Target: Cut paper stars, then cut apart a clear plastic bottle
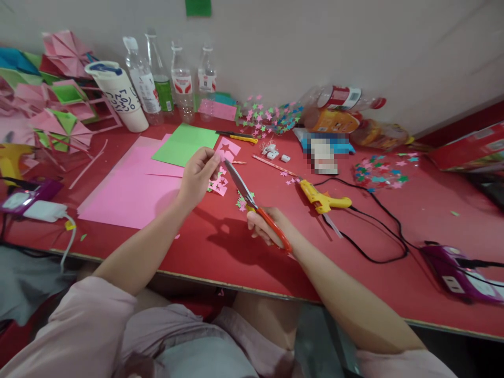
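My left hand (pixel 199 173) is held above the red table (pixel 220 247), its fingers pinched on a small piece of pink paper (pixel 227 148) with a star shape cut out of it. My right hand (pixel 264 226) grips red-handled scissors (pixel 252 202), whose blades point up and left to the pink piece. Pink paper scraps (pixel 219 185) with star holes lie on the table just under my left hand. Small green and pink cut stars (pixel 241 202) lie beneath the blades.
Pink sheets (pixel 129 191) and a green sheet (pixel 185 144) lie at left. A yellow glue gun (pixel 323 200) with a black cord lies at right. Bottles (pixel 157 79), a white cup (pixel 120 94), folded paper shapes (pixel 59 105), star confetti (pixel 268 118) and purple power strips (pixel 459 268) stand around.
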A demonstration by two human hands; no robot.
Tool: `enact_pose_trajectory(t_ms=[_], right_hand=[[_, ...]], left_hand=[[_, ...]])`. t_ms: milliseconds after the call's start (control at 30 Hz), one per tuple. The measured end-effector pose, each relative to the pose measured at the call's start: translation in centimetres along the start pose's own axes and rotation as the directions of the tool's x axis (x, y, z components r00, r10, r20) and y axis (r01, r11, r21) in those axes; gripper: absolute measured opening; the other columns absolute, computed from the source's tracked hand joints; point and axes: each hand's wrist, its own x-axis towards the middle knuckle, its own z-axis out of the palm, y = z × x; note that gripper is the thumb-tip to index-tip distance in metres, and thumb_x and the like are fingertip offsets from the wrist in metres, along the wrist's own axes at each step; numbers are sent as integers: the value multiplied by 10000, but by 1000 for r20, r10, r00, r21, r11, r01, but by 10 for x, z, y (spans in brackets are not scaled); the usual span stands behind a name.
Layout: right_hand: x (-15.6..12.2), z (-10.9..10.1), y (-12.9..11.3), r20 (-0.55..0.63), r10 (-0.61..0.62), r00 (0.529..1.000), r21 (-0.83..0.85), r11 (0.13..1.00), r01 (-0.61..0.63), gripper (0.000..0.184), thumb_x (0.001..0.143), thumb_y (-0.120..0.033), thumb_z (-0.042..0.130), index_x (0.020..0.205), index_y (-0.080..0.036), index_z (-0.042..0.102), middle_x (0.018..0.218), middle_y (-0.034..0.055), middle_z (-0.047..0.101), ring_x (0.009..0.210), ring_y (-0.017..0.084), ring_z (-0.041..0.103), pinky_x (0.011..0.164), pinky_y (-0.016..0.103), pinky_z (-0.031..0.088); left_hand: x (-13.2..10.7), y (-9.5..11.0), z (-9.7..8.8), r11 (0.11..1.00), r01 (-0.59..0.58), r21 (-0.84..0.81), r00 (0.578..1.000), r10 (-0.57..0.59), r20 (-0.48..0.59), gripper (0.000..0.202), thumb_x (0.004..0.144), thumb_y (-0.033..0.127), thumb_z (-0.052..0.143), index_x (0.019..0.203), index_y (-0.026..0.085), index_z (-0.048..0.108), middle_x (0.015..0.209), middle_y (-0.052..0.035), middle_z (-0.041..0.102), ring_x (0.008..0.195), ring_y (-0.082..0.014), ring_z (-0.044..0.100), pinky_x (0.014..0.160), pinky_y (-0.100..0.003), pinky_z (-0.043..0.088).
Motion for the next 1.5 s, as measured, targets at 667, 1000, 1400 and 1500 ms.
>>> enact_pose_trajectory(t_ms=[667, 1000, 1400, 1500], right_hand=[[-7, 0, -11, -55, 12, 998, -54, 998, -15, 544, 690, -721, 595, 583, -195, 507, 345, -59, 376, 354, 105, 479, 306, 184, 324], [-10, 0, -13, -47, 25, 999, -53, 998, -28, 499, 728, -661, 610, 574, -202, 489, 326, -63, 392, 312, 93, 449, 308, 194, 312], [-2, -1, -6, -39, 40, 998, -37, 998, -42, 556, 671, -733, 614, 550, -205, 490, 300, -82, 367, 264, 67, 379, 379, 232, 441], [1, -2, -4, -35, 62, 997, -71, 995, -65, 543, 652, -724, 630, 573, -199, 516, 312, -73, 379, 293, 93, 435, 326, 218, 389]], left_hand=[[4, -4, -4, 994, 99, -47, 994, -97, 49, 168, 793, 152, 564, 638, 180, 508, 457, 69, 470, 383, -24, 400, 392, -164, 297], [5, -3, -4, 989, 133, -66, 990, -129, 56, 168, 792, 141, 558, 636, 176, 507, 452, 76, 471, 370, -13, 395, 380, -150, 292], [2, -8, -3, 965, 187, -182, 979, -168, 114, 143, 795, 194, 580, 657, 172, 546, 526, 51, 552, 429, -21, 484, 427, -142, 377], [4, -8, -6, 972, 184, -144, 979, -169, 113, 153, 773, 180, 584, 629, 173, 533, 493, 59, 528, 408, -15, 453, 408, -138, 341]])
